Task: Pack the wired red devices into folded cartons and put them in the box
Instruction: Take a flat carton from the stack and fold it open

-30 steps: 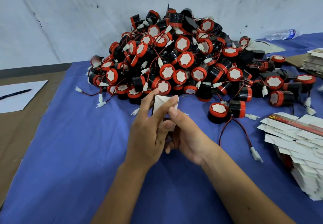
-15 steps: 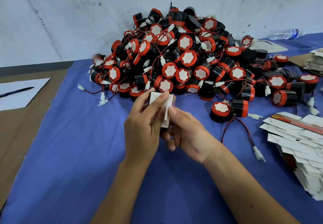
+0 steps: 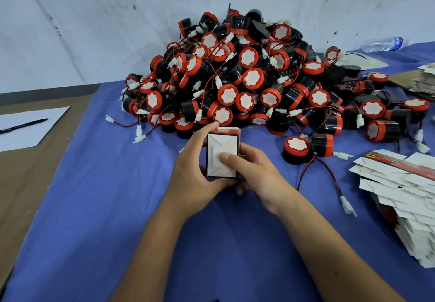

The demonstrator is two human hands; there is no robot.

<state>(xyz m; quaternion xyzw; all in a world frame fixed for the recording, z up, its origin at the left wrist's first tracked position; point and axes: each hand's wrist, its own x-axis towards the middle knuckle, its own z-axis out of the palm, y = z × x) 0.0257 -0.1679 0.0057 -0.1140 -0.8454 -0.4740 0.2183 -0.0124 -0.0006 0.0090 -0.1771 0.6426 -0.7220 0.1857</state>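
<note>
White cardboard flaps face us on the end of the small carton (image 3: 222,154) that we hold between both hands above the blue cloth (image 3: 98,195) of the counter. Our left hand (image 3: 195,172) curls around the carton's left side, fingertips over its far edge, while our right hand (image 3: 254,172) wraps the right side and lays its thumb flat on the folded flaps. We cannot tell whether a device already sits inside.

Several things could go wrong from here, we judge. The interlocked flaps may spring apart if the thumb lifts before they are tucked, so the end would open under a device's weight. Pressing too hard could buckle the thin card. The pile of wired red devices (image 3: 254,82) lies just beyond the carton, its leads tangled, so pulling one out may drag neighbours along. Nearer, two loose devices (image 3: 306,147) trail a red and black lead (image 3: 329,174) toward the stack of flat cartons (image 3: 404,193) on our right; a snagged connector could tip that stack. No packing box shows in view.
</note>
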